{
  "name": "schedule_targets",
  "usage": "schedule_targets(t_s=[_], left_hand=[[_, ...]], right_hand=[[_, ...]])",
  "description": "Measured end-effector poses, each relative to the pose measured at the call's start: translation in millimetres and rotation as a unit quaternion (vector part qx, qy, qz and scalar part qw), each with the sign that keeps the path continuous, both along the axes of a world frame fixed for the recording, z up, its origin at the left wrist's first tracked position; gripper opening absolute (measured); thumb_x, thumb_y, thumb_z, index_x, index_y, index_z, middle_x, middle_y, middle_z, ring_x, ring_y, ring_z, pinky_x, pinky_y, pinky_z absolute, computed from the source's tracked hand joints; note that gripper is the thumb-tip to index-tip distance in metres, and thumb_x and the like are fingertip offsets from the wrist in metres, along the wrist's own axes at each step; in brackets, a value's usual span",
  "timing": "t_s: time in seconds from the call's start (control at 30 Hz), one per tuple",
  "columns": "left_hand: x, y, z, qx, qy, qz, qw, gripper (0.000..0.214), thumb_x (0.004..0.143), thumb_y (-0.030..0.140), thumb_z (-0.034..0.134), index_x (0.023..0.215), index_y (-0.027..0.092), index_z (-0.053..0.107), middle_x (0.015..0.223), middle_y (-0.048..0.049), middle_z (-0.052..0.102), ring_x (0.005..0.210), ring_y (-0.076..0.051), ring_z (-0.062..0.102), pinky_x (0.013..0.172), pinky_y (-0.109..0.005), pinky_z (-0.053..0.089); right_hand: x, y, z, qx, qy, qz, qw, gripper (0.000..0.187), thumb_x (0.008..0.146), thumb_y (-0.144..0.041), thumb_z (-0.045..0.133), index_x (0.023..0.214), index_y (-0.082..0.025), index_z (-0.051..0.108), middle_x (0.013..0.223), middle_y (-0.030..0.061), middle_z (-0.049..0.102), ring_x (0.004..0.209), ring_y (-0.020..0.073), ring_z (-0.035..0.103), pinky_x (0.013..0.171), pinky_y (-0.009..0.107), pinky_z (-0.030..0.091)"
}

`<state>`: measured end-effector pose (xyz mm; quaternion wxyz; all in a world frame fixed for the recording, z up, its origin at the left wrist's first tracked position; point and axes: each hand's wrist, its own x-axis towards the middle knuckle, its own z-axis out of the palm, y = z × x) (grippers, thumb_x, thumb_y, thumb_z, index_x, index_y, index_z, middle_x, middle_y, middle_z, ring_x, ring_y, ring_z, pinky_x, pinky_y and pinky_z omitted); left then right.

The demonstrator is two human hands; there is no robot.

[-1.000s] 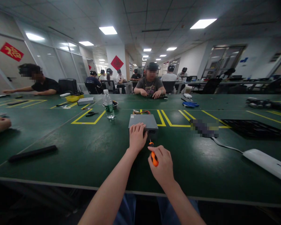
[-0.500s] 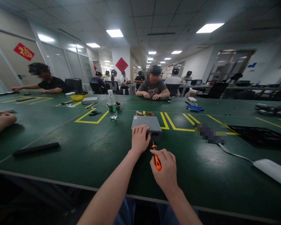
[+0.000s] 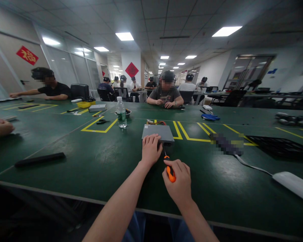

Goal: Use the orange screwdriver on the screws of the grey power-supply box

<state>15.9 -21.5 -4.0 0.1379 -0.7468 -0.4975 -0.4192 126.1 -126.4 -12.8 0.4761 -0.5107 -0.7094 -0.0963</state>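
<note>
A grey metal computer power supply [image 3: 164,132] lies on the green table in front of me, its coloured wires [image 3: 156,123] at the far side. My left hand [image 3: 151,148] grips its near left part, fingers over the top face and thumb toward the near side. In my right hand [image 3: 178,179] is a screwdriver [image 3: 171,174] with an orange and black handle, pinched between thumb and fingers. The thin shaft points forward to the near face of the power supply, below its socket. Whether the tip sits in a screw is too small to tell.
A water bottle [image 3: 121,113] stands left of the power supply, before a bowl [image 3: 128,113]. A black bar [image 3: 40,159] lies at left. On the right are a white power strip [image 3: 293,185], its cord and a black grille [image 3: 280,146]. Another person's hand [image 3: 1,128] rests at far left.
My right hand and the screwdriver handle have shifted very slightly to the right. My left hand stays on the power supply. The person across has raised one hand a little.
</note>
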Motion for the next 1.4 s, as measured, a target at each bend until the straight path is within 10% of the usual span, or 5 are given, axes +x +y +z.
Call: schedule_targets(t_s=[1.17, 1.4], left_hand=[[0.2, 1.3, -1.4, 0.003, -0.007, -0.008, 1.000, 0.029, 0.079, 0.023, 0.051, 0.108, 0.024, 0.051, 0.117, -0.0046, 0.055, 0.113, -0.021, 0.045, 0.101, -0.040, 0.027], [0.4, 1.4, -1.7, 0.007, 0.000, -0.003, 1.000, 0.028, 0.080, 0.024, 0.051, 0.108, 0.024, 0.051, 0.116, -0.0044, 0.056, 0.112, -0.020, 0.045, 0.100, -0.040, 0.028]], right_hand=[[-0.9, -0.3, 2.3, -0.031, 0.097, -0.021, 0.995, 0.021, 0.081, -0.032, 0.050, 0.096, -0.017, 0.050, 0.077, 0.0020, 0.059, 0.072, 0.0158, 0.054, 0.078, 0.034, 0.037], [-0.8, -1.3, 1.0, -0.020, -0.009, 0.001, 1.000, 0.020, 0.073, -0.014, 0.048, 0.090, -0.020, 0.057, 0.080, 0.0020, 0.055, 0.079, 0.0171, 0.053, 0.081, 0.036, 0.035]])
